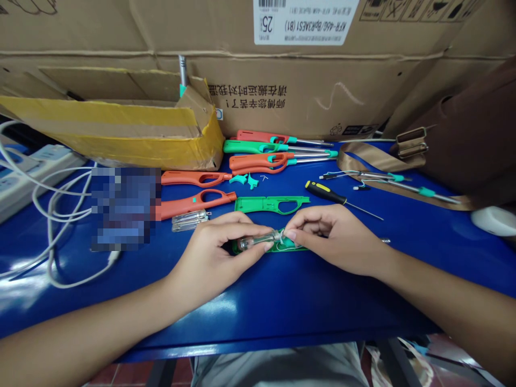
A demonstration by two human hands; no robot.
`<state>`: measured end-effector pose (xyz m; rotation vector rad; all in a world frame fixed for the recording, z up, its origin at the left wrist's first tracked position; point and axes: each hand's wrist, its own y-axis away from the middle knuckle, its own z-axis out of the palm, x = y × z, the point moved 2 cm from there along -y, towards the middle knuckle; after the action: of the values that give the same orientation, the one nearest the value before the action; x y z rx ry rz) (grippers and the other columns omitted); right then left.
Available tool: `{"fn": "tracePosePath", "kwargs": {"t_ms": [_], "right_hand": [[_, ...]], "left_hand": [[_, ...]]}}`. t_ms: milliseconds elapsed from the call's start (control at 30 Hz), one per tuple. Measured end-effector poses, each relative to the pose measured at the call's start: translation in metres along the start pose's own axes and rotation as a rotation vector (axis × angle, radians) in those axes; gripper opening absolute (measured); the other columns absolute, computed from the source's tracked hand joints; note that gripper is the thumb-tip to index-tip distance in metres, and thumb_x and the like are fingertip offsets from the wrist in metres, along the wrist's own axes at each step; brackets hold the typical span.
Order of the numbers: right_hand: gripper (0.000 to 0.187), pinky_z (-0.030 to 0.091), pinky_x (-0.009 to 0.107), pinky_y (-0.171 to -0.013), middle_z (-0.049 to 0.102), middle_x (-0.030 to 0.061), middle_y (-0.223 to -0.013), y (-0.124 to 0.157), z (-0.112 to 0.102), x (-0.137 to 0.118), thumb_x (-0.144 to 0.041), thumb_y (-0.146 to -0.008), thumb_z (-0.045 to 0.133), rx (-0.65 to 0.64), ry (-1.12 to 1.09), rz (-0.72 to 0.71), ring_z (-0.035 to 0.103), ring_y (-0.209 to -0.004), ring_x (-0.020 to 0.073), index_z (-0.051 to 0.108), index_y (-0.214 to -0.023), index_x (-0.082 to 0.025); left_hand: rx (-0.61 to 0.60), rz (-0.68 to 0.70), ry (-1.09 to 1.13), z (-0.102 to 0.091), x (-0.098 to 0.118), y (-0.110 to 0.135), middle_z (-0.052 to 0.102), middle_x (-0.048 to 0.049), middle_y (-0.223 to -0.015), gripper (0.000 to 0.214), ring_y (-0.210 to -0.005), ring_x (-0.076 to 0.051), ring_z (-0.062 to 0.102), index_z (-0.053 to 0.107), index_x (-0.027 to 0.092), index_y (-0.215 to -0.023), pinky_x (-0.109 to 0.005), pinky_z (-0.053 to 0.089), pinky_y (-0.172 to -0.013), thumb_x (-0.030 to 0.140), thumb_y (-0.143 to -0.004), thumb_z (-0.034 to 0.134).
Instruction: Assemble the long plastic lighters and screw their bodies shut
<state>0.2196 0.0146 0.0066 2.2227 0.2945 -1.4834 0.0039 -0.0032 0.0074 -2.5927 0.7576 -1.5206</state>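
My left hand (220,252) is closed round a clear gas tube (258,240), thumb and fingers pinching it over a green lighter shell half (282,248) that lies on the blue table (282,301). My right hand (330,234) pinches the tube's metal valve end at the middle, with thin wires trailing under it. Just beyond my hands lies another green shell half (272,203). Two orange shell halves (193,203) lie to the left, beside a spare clear tube (189,220).
Assembled orange and green long-nosed lighters (278,150) lie at the back by cardboard boxes (282,80). A yellow-handled screwdriver (334,196), metal nozzle rods with wires (403,183), a brown strap (371,161), white cables (52,215) and a power strip (32,166) surround the work spot.
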Motion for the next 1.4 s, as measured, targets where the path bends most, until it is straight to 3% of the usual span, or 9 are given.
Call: {"fn": "tracePosePath", "kwargs": {"t_ms": [700, 1033, 1400], "right_hand": [[0.019, 0.023, 0.021, -0.040, 0.046, -0.0067, -0.052, 0.0004, 0.0006, -0.0014, -0.035, -0.086, 0.068, -0.051, -0.052, 0.069, 0.036, -0.044, 0.0068, 0.071, -0.083, -0.016], [0.017, 0.033, 0.023, -0.049, 0.056, -0.0020, -0.062, 0.0003, -0.0059, -0.0039, -0.032, -0.085, 0.069, -0.024, 0.015, -0.054, 0.044, -0.055, 0.0094, 0.074, -0.086, -0.016], [0.022, 0.028, 0.023, -0.047, 0.048, -0.0047, -0.057, 0.0014, -0.0027, -0.0003, -0.037, -0.085, 0.070, -0.023, -0.027, -0.035, 0.039, -0.052, 0.0084, 0.075, -0.087, -0.016]], "left_hand": [[0.004, 0.006, -0.004, 0.0012, 0.0014, 0.0000, 0.074, 0.0001, -0.082, 0.017, -0.067, -0.008, 0.066, 0.083, 0.022, -0.103, -0.016, 0.053, -0.060, 0.018, -0.087, 0.078], [0.052, 0.181, -0.150, -0.0072, 0.0058, -0.0020, 0.074, 0.0002, -0.087, 0.019, -0.071, -0.009, 0.068, 0.081, 0.021, -0.106, -0.017, 0.056, -0.065, 0.016, -0.088, 0.078], [0.039, 0.150, -0.063, -0.0044, 0.0020, -0.0024, 0.075, 0.0007, -0.085, 0.020, -0.070, -0.007, 0.067, 0.081, 0.019, -0.105, -0.015, 0.055, -0.065, 0.012, -0.086, 0.079]]}}
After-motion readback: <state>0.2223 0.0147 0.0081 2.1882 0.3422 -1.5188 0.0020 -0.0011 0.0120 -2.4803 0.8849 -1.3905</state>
